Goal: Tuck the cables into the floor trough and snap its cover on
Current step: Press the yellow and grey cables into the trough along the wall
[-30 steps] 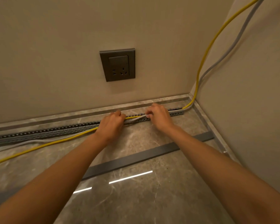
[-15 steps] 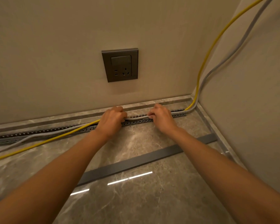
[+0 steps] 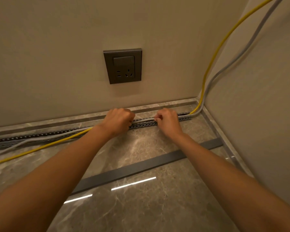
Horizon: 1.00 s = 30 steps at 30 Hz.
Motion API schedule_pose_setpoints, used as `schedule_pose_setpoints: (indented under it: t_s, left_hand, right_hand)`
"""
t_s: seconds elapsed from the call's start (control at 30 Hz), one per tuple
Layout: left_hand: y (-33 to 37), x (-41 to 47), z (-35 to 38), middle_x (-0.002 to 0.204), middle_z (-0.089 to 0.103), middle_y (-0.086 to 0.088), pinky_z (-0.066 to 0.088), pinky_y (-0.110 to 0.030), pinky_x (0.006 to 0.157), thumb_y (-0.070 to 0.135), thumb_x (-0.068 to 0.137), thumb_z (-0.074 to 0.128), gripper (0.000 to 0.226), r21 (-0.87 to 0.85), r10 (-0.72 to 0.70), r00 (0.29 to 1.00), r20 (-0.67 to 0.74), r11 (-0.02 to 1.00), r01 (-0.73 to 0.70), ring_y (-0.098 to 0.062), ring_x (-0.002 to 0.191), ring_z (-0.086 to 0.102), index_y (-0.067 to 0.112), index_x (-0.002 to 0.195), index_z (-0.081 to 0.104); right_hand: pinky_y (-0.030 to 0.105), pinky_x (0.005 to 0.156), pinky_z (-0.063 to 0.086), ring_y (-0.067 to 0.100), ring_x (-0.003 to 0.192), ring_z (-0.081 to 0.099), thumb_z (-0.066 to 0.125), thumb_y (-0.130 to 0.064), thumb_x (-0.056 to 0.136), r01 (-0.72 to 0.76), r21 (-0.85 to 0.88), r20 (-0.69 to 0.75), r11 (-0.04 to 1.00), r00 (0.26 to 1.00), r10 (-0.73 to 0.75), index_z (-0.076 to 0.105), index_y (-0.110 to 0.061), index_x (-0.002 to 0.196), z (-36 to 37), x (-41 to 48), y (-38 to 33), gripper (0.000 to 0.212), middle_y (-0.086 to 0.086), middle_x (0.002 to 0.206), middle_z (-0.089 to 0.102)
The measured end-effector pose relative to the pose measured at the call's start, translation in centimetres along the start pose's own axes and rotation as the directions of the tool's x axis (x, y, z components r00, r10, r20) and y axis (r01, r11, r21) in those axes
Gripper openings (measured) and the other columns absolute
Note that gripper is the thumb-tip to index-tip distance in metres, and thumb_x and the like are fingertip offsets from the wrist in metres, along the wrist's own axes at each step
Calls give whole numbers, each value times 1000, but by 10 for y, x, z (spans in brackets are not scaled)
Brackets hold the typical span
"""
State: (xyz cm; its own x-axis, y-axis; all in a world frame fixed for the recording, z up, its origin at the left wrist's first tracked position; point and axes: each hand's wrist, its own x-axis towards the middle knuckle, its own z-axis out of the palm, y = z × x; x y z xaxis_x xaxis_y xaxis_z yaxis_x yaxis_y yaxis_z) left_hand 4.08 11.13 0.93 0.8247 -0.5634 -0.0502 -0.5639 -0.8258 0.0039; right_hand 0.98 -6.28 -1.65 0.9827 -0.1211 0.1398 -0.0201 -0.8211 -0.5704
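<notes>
- Cables: a yellow cable [image 3: 214, 52] and a grey cable [image 3: 238, 52] hang down the right-hand wall side by side, reach the floor in the corner, and turn left into the end of the trough.
- Floor [image 3: 141, 206] is glossy marble-look tile, with a matching low skirting strip [image 3: 57, 120] at the foot of the back wall.
- Trough [image 3: 143, 124], a long slotted grey channel, lies on the floor just in front of the skirting, running from the corner out past the left edge of view.
- Cover [image 3: 132, 169], a flat grey strip, lies loose on the floor nearer the camera, apart from the trough and angled to it; both forearms cross over it.
- Left of the hands, the two cables lie out of the channel: the grey one rests along its front edge, the yellow one strays onto the tiles.
- Wall socket [image 3: 123, 66], dark grey, sits on the back wall above the hands.
- Left hand [image 3: 118, 120] is on the trough, fingers curled shut around the cables.
- Right hand [image 3: 167, 121] is just beside it, nearer the corner, fingers pinching the grey cable at the channel's top.
- Between the hands, a short stretch of grey cable lies along the top of the channel.
</notes>
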Motion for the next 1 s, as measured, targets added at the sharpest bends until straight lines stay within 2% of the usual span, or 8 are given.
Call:
schedule_pose_setpoints:
  t_s: [0.13,0.23,0.37,0.53,0.7,0.9,1.0]
  left_hand:
    - [4,4,-4,105,65,-15,48,-39,73,8,89,48,16,16,-11,1000,24,1000,11,-35,95,59,4,90,63]
    - [11,3,-4,111,61,-16,47,-41,75,5,89,47,17,43,-11,1000,28,999,9,-35,103,55,2,96,62]
    - [27,0,-2,122,54,-15,45,-41,83,4,90,43,25,150,11,999,48,989,-18,-34,110,53,3,114,53]
    - [39,-2,8,116,56,-18,43,-41,84,8,93,43,24,87,42,999,9,995,-43,-34,107,53,0,111,56]
    - [49,1,10,119,54,-17,44,-38,85,-1,92,41,25,104,-4,1000,16,995,2,-33,109,54,2,115,50]
    - [52,7,5,115,56,-18,45,-40,80,0,92,43,23,99,-34,998,60,995,28,-34,104,55,-2,108,58]
    - [55,9,1,117,58,-18,46,-40,82,2,93,41,24,127,-25,996,87,992,14,-35,106,56,-1,110,58]
  right_hand:
    - [25,73,34,28,93,54,58,-7,86,58,-94,4,994,998,-58,70,3,85,4,-4,5,16,17,98,59]
    - [23,77,32,26,99,50,61,-10,85,88,-106,52,991,995,-82,70,-2,100,1,-6,11,19,16,100,57]
    - [26,90,35,27,106,46,60,-7,85,126,-134,126,983,986,-109,63,-5,116,-1,-8,14,31,16,106,55]
    - [28,95,34,26,112,45,58,-6,86,90,-159,127,983,989,-70,64,-2,109,2,-7,11,23,14,113,55]
    - [30,96,35,27,114,45,61,-4,84,78,-158,144,984,988,-56,62,-1,103,2,-5,12,20,15,115,54]
    - [33,92,39,28,110,49,64,-4,82,110,-166,124,980,988,-89,66,-1,98,2,-5,13,16,14,109,61]
    - [36,92,35,28,112,49,62,-6,84,138,-219,114,966,987,-115,69,-5,100,0,-5,13,18,12,108,64]
